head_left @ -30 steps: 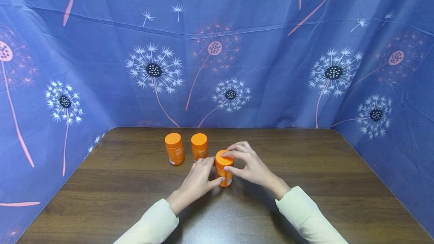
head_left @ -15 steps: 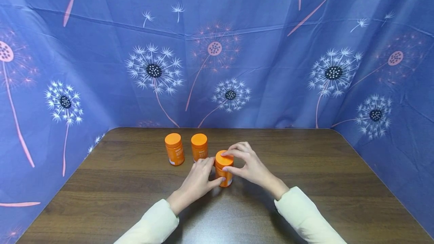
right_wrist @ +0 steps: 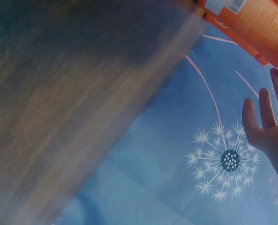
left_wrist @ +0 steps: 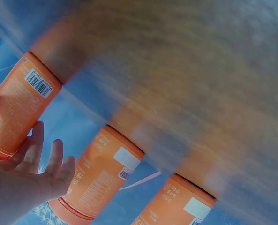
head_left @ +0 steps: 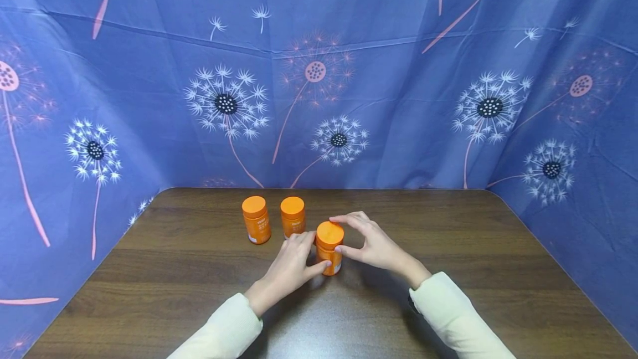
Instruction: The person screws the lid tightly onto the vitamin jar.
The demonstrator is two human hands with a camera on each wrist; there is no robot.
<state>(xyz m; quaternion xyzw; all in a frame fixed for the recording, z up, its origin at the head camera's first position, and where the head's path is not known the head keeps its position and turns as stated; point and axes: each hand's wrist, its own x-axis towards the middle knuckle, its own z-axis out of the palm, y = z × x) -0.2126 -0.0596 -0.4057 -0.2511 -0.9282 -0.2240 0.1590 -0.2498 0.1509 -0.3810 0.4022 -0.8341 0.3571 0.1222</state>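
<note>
An orange bottle (head_left: 334, 257) with an orange screw lid (head_left: 330, 233) stands upright on the wooden table. My left hand (head_left: 290, 266) holds its body, thumb in front and fingers on the far left side. In the left wrist view that bottle (left_wrist: 19, 105) shows a barcode label between thumb and fingers. My right hand (head_left: 371, 244) spans the lid from the right, with a fingertip at the back rim and the thumb at the near right side. Its other fingers (right_wrist: 266, 110) are spread away from the bottle in the right wrist view.
Two more orange bottles stand behind and to the left: one bottle (head_left: 258, 227) farther left, another bottle (head_left: 293, 216) just beyond my left fingers. A blue dandelion-print cloth (head_left: 399, 126) hangs around the table (head_left: 164, 270) at the back and sides.
My right hand has shifted slightly right, its fingers sliding from the top of the lid to the back rim. The left hand and all bottles stay in place.
</note>
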